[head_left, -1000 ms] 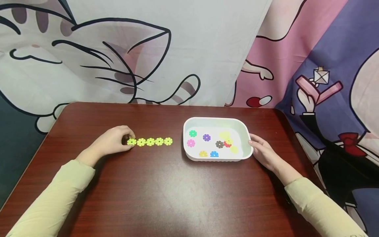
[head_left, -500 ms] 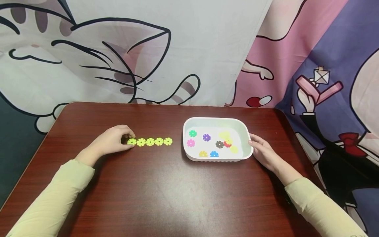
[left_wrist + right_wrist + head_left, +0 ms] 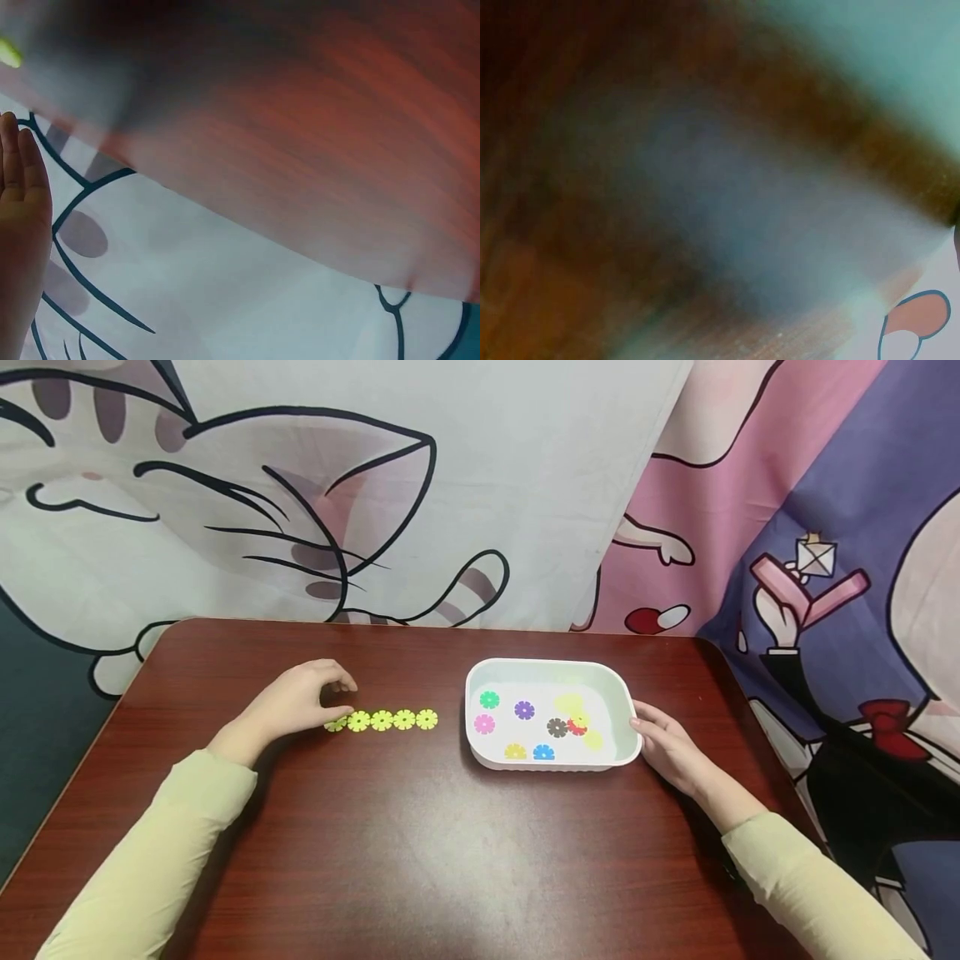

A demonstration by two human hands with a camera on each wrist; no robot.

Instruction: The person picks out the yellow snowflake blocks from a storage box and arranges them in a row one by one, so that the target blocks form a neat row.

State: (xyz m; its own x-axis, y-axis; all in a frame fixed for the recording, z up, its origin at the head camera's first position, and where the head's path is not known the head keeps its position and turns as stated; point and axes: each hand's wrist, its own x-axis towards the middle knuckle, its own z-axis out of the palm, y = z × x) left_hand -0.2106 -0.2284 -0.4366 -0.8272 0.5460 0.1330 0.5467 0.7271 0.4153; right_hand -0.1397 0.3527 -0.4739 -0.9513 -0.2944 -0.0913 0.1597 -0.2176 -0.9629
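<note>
A row of several yellow-green flower-shaped discs (image 3: pixel 382 720) lies on the table, running left to right. Over its left end hovers my left hand (image 3: pixel 296 697), thumb and fingers parted with nothing held between them; the thumb partly covers the leftmost disc. In the left wrist view, part of the left hand (image 3: pixel 22 210) shows at the left edge, with a blurred yellow-green bit of a disc (image 3: pixel 9 52) above it. My right hand (image 3: pixel 671 747) grips the right end of a white plastic tray (image 3: pixel 480 747), thumb over the rim. The right wrist view is mostly blurred.
Inside the tray lie loose flower discs: green (image 3: pixel 489 700), pink (image 3: pixel 484 724), purple (image 3: pixel 524 710), dark grey (image 3: pixel 557 727), blue (image 3: pixel 543 752), plus red and yellow ones. The brown table (image 3: pixel 420 860) ends at a printed cloth backdrop (image 3: pixel 525 485).
My left hand has let go of the leftmost disc and moved slightly up and right, its fingers spreading. The row and the tray stay put, the right hand still on the tray.
</note>
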